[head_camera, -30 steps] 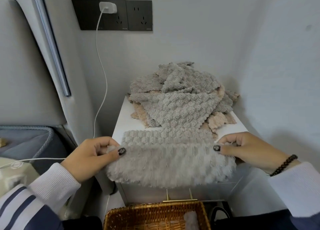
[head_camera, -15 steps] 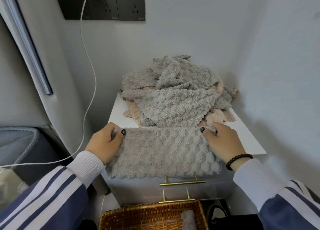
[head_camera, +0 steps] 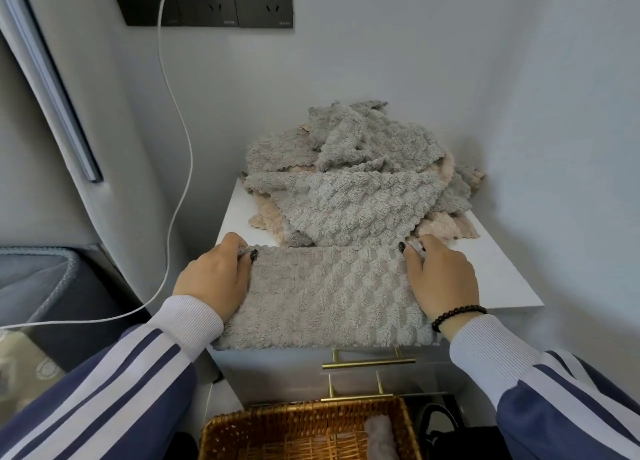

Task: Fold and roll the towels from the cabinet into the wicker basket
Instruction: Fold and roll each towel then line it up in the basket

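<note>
Grey towel (head_camera: 325, 297) now lies folded flat on cabinet top (head_camera: 498, 269), no longer held up over front edge. Left hand (head_camera: 213, 279) and right hand (head_camera: 441, 276) pinch far corners. Fold done; rolling likely next. Wicker basket (head_camera: 277, 428) waits below.

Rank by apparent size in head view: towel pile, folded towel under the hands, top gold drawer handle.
1. towel pile: largest.
2. folded towel: smaller, though nearer the camera, so the gap is unsure.
3. top gold drawer handle: clearly smallest.
</note>
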`<state>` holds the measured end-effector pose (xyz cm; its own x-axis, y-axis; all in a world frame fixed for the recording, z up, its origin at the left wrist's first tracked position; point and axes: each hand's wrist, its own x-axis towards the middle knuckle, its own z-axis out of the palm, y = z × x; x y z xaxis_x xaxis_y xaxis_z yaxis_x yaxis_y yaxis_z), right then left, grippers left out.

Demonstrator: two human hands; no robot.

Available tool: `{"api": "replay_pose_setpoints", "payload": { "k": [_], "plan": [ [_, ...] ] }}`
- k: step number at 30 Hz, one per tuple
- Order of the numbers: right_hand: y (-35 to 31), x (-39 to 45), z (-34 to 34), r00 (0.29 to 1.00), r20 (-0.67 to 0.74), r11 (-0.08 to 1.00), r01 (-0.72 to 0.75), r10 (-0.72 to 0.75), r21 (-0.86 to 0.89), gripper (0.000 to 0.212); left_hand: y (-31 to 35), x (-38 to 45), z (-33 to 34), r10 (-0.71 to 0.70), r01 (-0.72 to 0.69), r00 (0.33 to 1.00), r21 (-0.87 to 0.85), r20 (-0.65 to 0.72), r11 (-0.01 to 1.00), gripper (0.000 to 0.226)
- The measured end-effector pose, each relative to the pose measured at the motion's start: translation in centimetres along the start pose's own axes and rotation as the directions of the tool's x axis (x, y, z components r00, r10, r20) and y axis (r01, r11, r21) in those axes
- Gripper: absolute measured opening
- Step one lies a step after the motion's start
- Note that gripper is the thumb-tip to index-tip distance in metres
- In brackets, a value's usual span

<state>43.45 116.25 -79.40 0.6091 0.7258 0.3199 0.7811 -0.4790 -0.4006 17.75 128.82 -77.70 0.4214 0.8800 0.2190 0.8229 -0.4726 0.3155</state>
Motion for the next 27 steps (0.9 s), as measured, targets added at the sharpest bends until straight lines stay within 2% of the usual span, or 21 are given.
{"api": "replay_pose_setpoints", "payload": {
  "k": [5, 10, 12, 14, 16, 19, 21, 24, 25, 27],
  "plan": [
    [-0.2, 0.1, 0.2, 1.0, -0.003, 0.998, -0.009, 0.009, -0.058, 0.03, 0.2, 0.2, 0.1, 0.017, -0.015, 1.0, 0.102, -0.015, 0.995, 0.022],
    [-0.8, 0.1, 0.1, 1.0, 0.024, 0.997, -0.001, 0.003, -0.083, 0.034, 0.5, 0.2, -0.3, 0.05, -0.045, 0.998, 0.134, -0.037, 0.99, 0.025],
    [-1.0, 0.0, 0.1, 1.0, 0.028, 0.994, -0.004, 0.007, -0.106, 0.032, 1.0, -0.1, -0.5, 0.167, -0.153, 0.981, 0.137, -0.095, 0.979, 0.034],
    [-1.0, 0.1, 0.2, 0.999, 0.035, 0.993, -0.013, 0.017, -0.119, 0.03, 1.8, -0.9, -0.5, 0.32, -0.312, 0.931, 0.072, -0.174, 0.947, 0.031],
    [-1.0, 0.1, 0.2, 0.999, 0.05, 0.993, -0.009, 0.016, -0.121, 0.027, 2.7, -2.2, 0.0, 0.41, -0.411, 0.906, 0.008, -0.104, 0.912, 0.039],
    [-1.6, -0.1, -0.1, 1.0, 0.031, 0.998, 0.006, -0.004, -0.064, 0.023, 2.9, -3.3, 1.8, 0.444, -0.448, 0.892, 0.038, 0.086, 0.893, 0.054],
    [-2.2, -0.7, -0.4, 0.994, -0.068, 0.996, 0.088, -0.089, -0.016, 0.025, 2.7, -3.3, 2.7, 0.437, -0.453, 0.886, 0.089, 0.152, 0.887, 0.055],
    [-4.0, -2.1, -0.5, 0.92, -0.195, 0.939, 0.343, -0.339, -0.018, 0.037, 2.7, -3.0, 3.3, 0.42, -0.446, 0.889, 0.129, 0.183, 0.886, 0.056],
    [-4.6, -2.8, -0.3, 0.892, -0.172, 0.906, 0.422, -0.418, -0.011, 0.039, 2.8, -3.1, 3.3, 0.408, -0.436, 0.892, 0.128, 0.195, 0.891, 0.059],
    [-5.4, -4.1, 0.7, 0.848, -0.035, 0.848, 0.53, -0.529, 0.022, 0.044, 3.1, -3.2, 3.0, 0.394, -0.425, 0.894, 0.126, 0.214, 0.896, 0.076]
  ]
}}
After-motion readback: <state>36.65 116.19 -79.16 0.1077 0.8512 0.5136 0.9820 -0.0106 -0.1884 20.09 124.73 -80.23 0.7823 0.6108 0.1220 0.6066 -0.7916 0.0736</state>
